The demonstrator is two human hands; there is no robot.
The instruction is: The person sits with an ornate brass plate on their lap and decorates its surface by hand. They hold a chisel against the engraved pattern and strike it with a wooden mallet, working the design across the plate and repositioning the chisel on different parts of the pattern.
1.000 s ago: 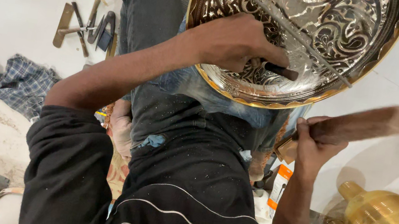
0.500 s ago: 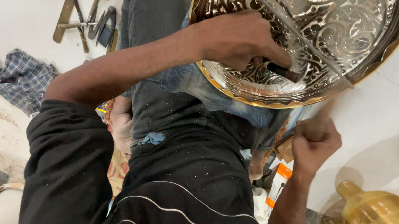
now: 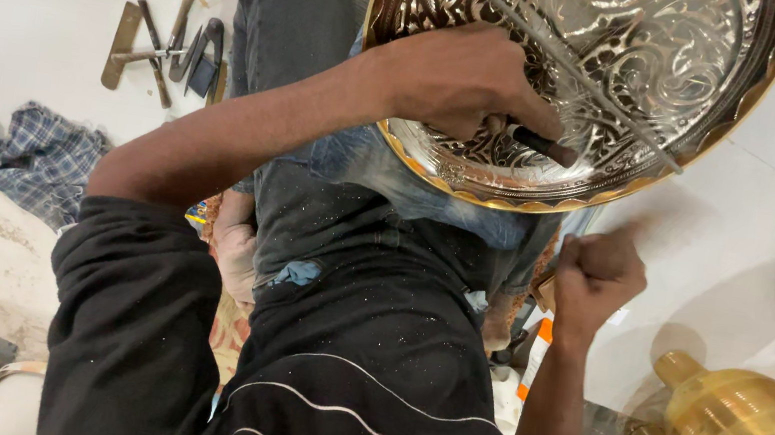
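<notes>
Firmly, left hand (image 3: 462, 82) presses chisel (image 3: 541, 145) against engraved brass tray (image 3: 725, 114).

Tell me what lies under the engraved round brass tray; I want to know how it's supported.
The engraved round brass tray rests over the person's blue-jeaned lap. Its near rim overlaps the denim. The tray covers whatever supports its far side.

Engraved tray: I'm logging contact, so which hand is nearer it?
Left. The left hand rests on the engraved tray, gripping a dark tool; the right hand is fisted below its rim, apart.
</notes>
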